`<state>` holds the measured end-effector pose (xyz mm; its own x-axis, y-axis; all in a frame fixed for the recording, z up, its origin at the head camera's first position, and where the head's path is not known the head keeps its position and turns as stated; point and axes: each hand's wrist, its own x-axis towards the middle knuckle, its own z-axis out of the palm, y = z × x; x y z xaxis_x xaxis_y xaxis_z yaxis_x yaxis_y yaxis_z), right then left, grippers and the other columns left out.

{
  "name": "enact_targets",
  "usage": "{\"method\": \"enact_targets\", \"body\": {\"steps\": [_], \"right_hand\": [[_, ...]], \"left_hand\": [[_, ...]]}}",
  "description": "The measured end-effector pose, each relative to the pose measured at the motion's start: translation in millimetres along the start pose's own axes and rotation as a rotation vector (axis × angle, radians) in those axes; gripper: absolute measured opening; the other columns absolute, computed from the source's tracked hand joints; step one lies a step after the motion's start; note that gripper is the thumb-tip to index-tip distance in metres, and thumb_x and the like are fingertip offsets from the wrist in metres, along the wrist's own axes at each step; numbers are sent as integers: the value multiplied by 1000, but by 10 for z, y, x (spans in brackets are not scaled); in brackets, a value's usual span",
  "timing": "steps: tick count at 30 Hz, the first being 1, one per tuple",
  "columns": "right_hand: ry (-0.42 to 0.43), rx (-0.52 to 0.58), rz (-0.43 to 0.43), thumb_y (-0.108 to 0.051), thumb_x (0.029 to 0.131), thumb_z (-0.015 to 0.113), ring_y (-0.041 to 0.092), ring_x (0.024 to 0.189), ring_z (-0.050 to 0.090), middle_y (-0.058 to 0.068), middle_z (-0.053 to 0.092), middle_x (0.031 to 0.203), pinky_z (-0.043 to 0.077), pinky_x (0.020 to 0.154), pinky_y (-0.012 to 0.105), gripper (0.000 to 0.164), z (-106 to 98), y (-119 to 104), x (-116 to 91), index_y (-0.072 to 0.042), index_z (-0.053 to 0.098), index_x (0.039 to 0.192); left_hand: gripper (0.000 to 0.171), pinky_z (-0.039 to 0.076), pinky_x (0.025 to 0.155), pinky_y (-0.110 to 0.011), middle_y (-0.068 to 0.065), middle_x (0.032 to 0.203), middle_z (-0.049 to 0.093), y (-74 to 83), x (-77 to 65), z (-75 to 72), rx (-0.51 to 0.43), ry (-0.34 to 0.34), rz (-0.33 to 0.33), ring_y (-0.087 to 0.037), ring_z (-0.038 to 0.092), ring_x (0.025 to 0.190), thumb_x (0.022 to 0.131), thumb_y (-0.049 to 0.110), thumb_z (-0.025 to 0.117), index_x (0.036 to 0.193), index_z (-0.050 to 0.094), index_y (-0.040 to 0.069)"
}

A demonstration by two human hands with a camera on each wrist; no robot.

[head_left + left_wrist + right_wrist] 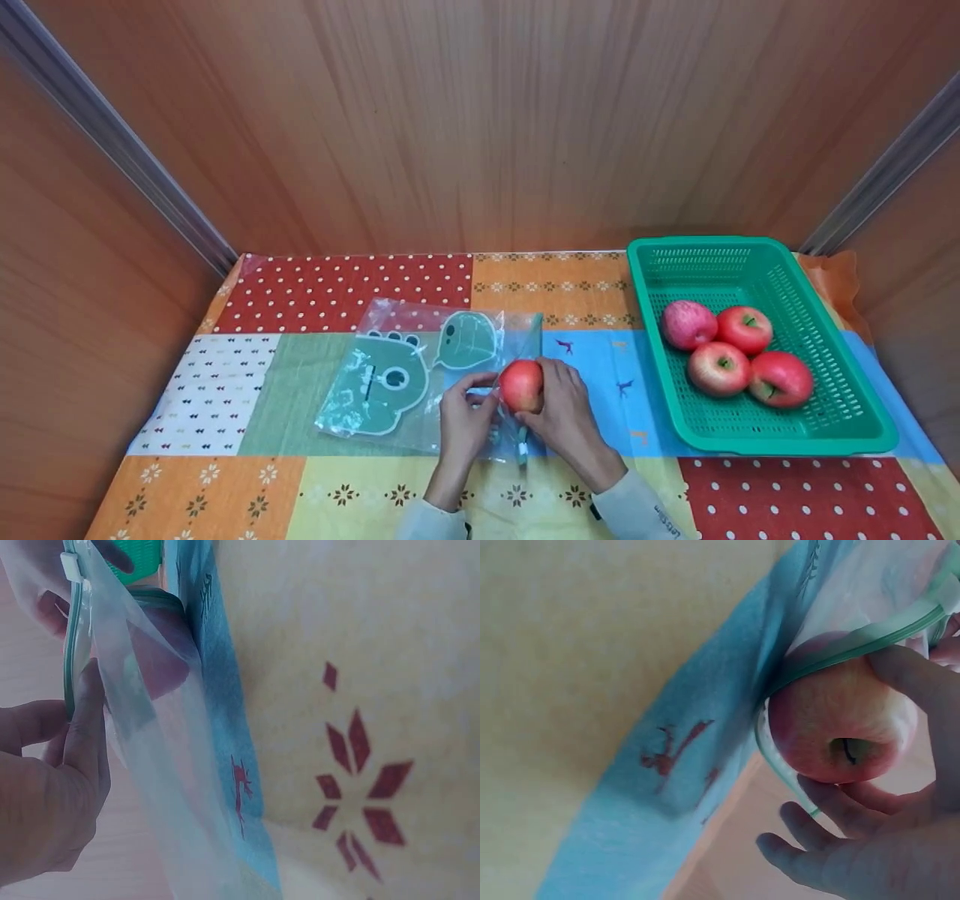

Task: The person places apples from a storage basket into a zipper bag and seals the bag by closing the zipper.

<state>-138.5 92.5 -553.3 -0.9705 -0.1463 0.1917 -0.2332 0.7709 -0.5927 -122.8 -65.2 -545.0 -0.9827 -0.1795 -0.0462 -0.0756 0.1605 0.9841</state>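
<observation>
A clear plastic zip bag (pixel 386 401) with green cartoon print lies on the patchwork cloth. My left hand (pixel 465 421) pinches the edge of its mouth, and the green zip strip (pixel 69 660) runs up from those fingertips. A white slider (pixel 71 567) sits on the strip. My right hand (pixel 566 412) grips a red apple (pixel 847 720) between thumb and fingers, stem end toward the right palm. The apple is partway through the bag's mouth, its far side behind the green-edged film.
To the right stands a green plastic basket (pixel 780 447) holding several red apples (pixel 718 369). Wooden panels (pixel 495 127) enclose the back and both sides of the table. A patterned cloth (pixel 375 495) covers the tabletop, and something brown (pixel 834 281) lies behind the basket.
</observation>
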Motion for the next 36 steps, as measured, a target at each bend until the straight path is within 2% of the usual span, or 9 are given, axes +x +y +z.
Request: {"method": "enact_targets", "body": {"steps": [6, 12, 16, 20, 23, 27, 31, 36], "right_hand": [[54, -5, -39, -15, 70, 99, 35, 118, 56, 16, 61, 127, 51, 99, 56, 75, 43, 11, 18, -2, 58, 131], [54, 11, -66, -5, 71, 96, 38, 124, 51, 17, 55, 133, 53, 101, 57, 74, 68, -14, 54, -3, 59, 135], [17, 64, -81, 0, 75, 93, 43, 131, 46, 21, 50, 141, 55, 101, 60, 75, 65, -19, 46, -7, 60, 143], [-23, 110, -85, -11, 85, 88, 52, 138, 43, 26, 48, 145, 49, 105, 68, 71, 44, -15, 39, -11, 59, 149], [-39, 132, -85, -18, 89, 86, 56, 141, 41, 27, 53, 145, 42, 109, 72, 71, 35, -17, 44, -6, 55, 152], [6, 136, -95, -14, 84, 90, 54, 141, 44, 25, 61, 140, 39, 114, 70, 71, 64, -28, 68, 4, 55, 143], [61, 86, -104, -13, 78, 94, 51, 133, 50, 22, 64, 131, 44, 108, 68, 68, 125, -47, 77, 0, 61, 135], [96, -9, -132, -16, 74, 96, 45, 127, 55, 18, 66, 124, 49, 102, 64, 69, 165, -72, 90, -3, 65, 134]], "left_hand": [[27, 60, 60, -26, -17, 113, 73, 1, -1, 11, -18, 21, 19, -22, 71, 75, 93, -7, 70, 118, 75, -1], [26, 60, 60, -25, -16, 113, 73, 18, -5, 10, -19, 35, 35, -22, 71, 76, 93, -6, 70, 118, 75, -1], [27, 60, 60, -25, -16, 114, 72, 38, -3, -2, -17, 48, 29, -23, 71, 76, 93, -6, 70, 119, 75, 0], [28, 62, 61, -28, -17, 115, 72, 54, 1, -16, -28, 53, 30, -23, 72, 76, 93, -5, 70, 120, 74, 0], [27, 62, 61, -29, -16, 114, 72, 57, 7, -21, -29, 55, 36, -22, 72, 76, 93, -5, 70, 119, 74, 1], [26, 62, 60, -30, -16, 112, 73, 47, 16, -22, -29, 64, 44, -21, 72, 76, 93, -5, 70, 118, 75, 1], [25, 61, 60, -28, -15, 111, 73, 51, 21, -30, -21, 75, 42, -21, 71, 77, 93, -4, 70, 117, 76, 2], [25, 60, 59, -26, -13, 111, 72, 69, 15, -42, -3, 85, 40, -20, 70, 77, 94, -3, 70, 117, 76, 3]]}}
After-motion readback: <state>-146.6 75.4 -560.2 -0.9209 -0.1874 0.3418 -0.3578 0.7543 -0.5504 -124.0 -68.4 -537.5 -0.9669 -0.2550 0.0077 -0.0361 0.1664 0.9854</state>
